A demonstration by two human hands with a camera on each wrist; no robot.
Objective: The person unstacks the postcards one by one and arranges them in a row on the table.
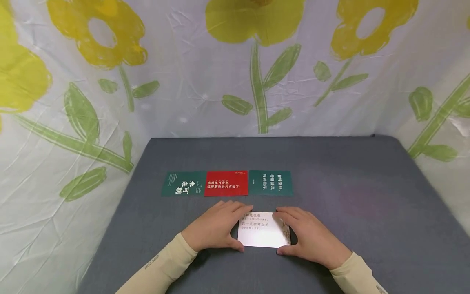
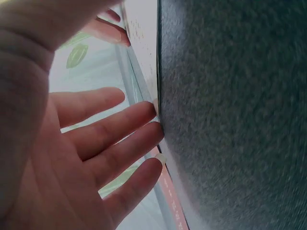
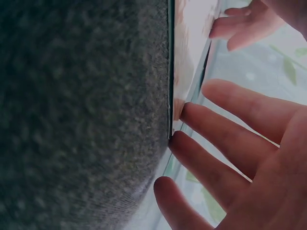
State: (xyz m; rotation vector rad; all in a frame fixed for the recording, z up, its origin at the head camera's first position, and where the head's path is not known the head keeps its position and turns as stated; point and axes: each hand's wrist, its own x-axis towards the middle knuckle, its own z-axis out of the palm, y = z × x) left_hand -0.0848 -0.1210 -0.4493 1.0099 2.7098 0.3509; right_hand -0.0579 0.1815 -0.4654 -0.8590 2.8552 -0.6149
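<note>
A white card with printed lines of characters lies on the grey table near its front. At its left end is my left hand, fingers by the upper corner and thumb by the lower one. My right hand frames the other end in the same way, partly covering the print there. In the left wrist view the fingers are spread and nearly straight, fingertips at the card's edge. Straight fingers also reach the card in the right wrist view. Neither hand visibly curls round the card.
Behind the white card lies a row of cards: a green one, a red one and another green one. They sit side by side on the grey table. A flower-patterned curtain surrounds the table's back and sides.
</note>
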